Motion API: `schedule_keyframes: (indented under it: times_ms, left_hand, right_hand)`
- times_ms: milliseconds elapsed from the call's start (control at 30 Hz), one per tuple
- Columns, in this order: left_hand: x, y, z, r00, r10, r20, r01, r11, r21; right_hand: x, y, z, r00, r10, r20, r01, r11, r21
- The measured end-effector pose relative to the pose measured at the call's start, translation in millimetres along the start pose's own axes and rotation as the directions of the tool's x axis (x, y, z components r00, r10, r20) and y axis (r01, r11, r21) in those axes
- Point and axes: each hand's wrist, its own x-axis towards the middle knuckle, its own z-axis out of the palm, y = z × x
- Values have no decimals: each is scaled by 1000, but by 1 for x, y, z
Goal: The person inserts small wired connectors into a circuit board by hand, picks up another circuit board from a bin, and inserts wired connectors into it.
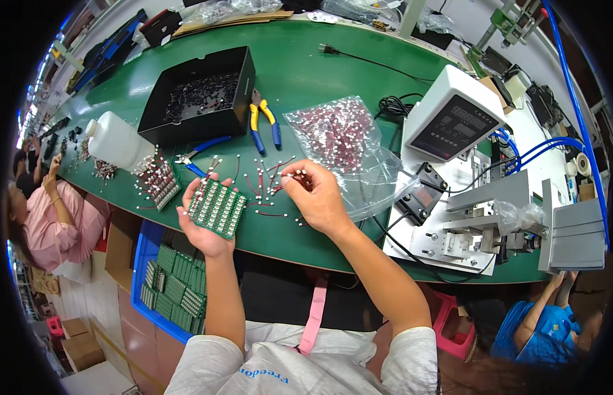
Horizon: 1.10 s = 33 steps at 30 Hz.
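My left hand [213, 245] is closed around a green circuit board panel [217, 209] that carries rows of small white connectors, its face turned up. To the right, my right hand [321, 201] pinches short dark red wire leads [298, 176] with white plugs; how many is hidden by the fingers. Several loose leads [259, 179] lie on the green table between the hands. Left of the board panel, another panel [163, 187] stands with many red leads plugged into it. Beyond my right hand lies a clear plastic bag [339, 135] full of such leads.
Behind are a black box [152, 108] of small black parts, yellow-blue pliers [264, 122], blue-handled cutters [204, 148] and a white bottle [112, 141]. A white control box [451, 112] and metal press fixture [491, 224] stand right. Below left, a blue crate [138, 263] holds panels. Co-workers sit both sides.
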Motion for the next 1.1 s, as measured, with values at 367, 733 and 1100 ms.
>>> schedule_keyframes:
  times_ms: [367,733,1100]
  left_hand:
    - [-10,-6,16,992,-55,116,44,995,93]
    - [-19,-18,31,990,-75,116,67,995,72]
    - [-20,-24,41,989,-102,105,100,995,20]
  right_hand:
    - [-3,10,3,894,-424,144,446,817,-366]
    - [-8,8,4,886,-440,146,463,815,-348]
    - [-5,13,3,841,-510,180,537,746,-395]
